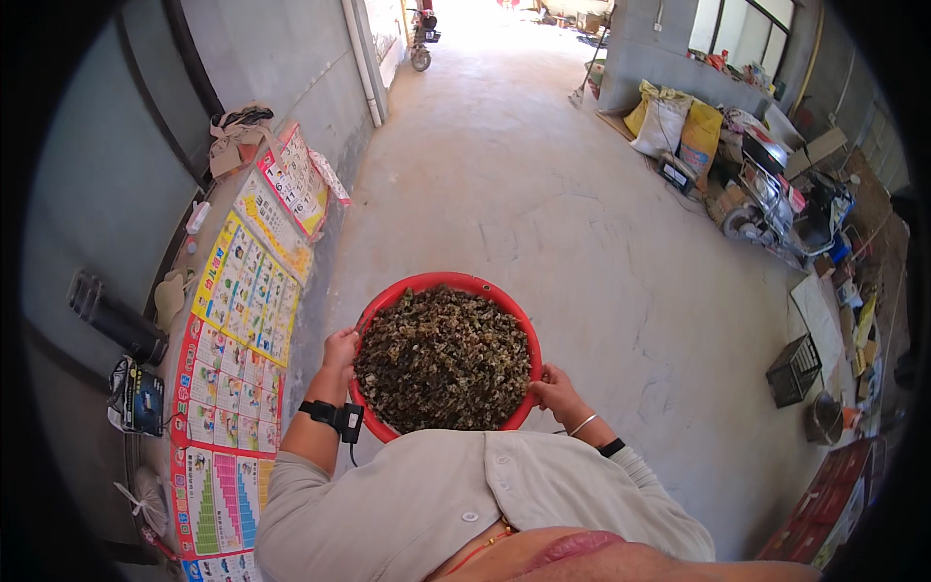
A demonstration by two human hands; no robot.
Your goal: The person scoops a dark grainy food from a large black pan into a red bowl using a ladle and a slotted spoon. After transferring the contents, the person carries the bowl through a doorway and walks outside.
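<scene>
A round red basin (530,327) is held level in front of my body, its near rim hidden behind my shirt. Dark brown-green dried plant matter (447,356) fills it in small crumpled pieces. My left hand (340,353) grips the basin's rim on the left, with a black strap and a small device on that forearm. On the right side, my right hand (553,391) pinches the rim between thumb and fingers; a silver bangle and a black band circle that arm.
Picture charts (247,284) hang along the ledge at left. Stuffed sacks (673,124), a wheeled machine (760,196), a black crate (793,371) and a bucket (824,420) stand along the right side. A broom (578,94) leans against the wall corner; a scooter (422,40) is parked far ahead.
</scene>
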